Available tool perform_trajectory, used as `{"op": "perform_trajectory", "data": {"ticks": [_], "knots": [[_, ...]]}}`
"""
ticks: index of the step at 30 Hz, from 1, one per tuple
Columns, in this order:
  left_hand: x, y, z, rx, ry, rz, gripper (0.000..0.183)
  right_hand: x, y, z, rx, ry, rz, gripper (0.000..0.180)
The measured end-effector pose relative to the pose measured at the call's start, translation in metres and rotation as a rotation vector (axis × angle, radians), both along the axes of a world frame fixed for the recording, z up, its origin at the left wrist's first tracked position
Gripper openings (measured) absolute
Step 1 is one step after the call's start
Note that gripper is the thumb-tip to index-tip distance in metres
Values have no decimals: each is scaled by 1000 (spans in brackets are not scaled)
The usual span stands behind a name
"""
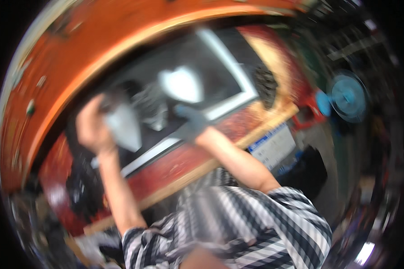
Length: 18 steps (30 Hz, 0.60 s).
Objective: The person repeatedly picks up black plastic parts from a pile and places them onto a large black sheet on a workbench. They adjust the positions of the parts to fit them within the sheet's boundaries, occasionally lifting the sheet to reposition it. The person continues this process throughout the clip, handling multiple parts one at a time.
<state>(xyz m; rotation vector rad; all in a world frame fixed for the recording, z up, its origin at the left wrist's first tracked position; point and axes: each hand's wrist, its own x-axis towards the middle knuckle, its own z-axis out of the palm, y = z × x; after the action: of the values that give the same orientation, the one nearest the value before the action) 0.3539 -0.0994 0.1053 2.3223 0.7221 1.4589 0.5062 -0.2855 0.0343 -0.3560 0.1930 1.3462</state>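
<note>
My left hand (94, 126), without a glove, is closed around a pale, pointed, smooth object (124, 126), blurred by motion. My right hand (192, 123) wears a dark grey glove and hovers or rests near the front edge of a light-framed dark panel (219, 109); its fingers are blurred, and whether it holds anything does not show. Just beyond the right hand lies a bright white pointed object (181, 84) on the dark surface. Crumpled, shiny dark material (153, 109) is between the two hands.
The panel lies on a red table with a wooden edge (181, 185). An orange surface (87, 43) curves behind it. Black plastic (84, 188) is at the left. At the right are a dark bundle (266, 85), a blue fan (347, 95), a red stool (309, 114) and a printed white box (272, 144).
</note>
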Motion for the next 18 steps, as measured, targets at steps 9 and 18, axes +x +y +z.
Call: {"op": "perform_trajectory", "data": {"ticks": [9, 18], "knots": [[-15, -56, -60, -305, 368, -321, 44, -13, 4, 4, 105, -11, 34, 44], [-2, -32, -70, -209, 280, -180, 21, -22, 5, 3, -68, -278, 36, 47]]}}
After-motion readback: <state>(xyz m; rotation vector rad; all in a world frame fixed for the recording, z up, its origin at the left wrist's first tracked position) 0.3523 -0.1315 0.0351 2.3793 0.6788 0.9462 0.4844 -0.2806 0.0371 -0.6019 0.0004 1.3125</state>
